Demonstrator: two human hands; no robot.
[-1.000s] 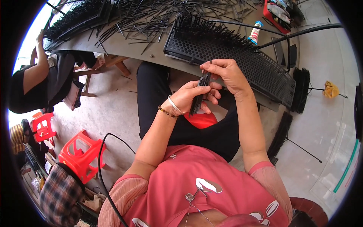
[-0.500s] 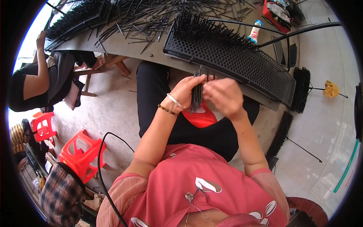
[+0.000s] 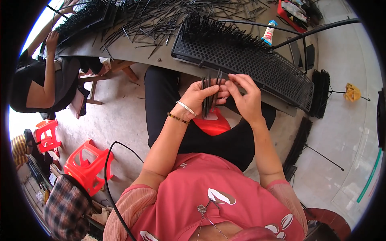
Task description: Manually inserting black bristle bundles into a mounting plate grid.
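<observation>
Your left hand holds a bundle of thin dark strips above your dark trousers, its fingers clamped on them with the thumb across the top. This grip looks meant to hold the strips together while leaving their far ends free. 1 strip leans apart on the bundle's right side. Your right hand is just beside it, fingers bent; you may be separating strips, but I cannot tell whether those fingers pinch anything.

Beyond your 2 hands, a black perforated rack lies slanted along the near edge of the surface, probably for easy reach. Dark bristles stand along its far side. Loose rods lie scattered farther left, perhaps spread for picking up. At far left, a co-worker's hand is near a second bristled rack.
</observation>
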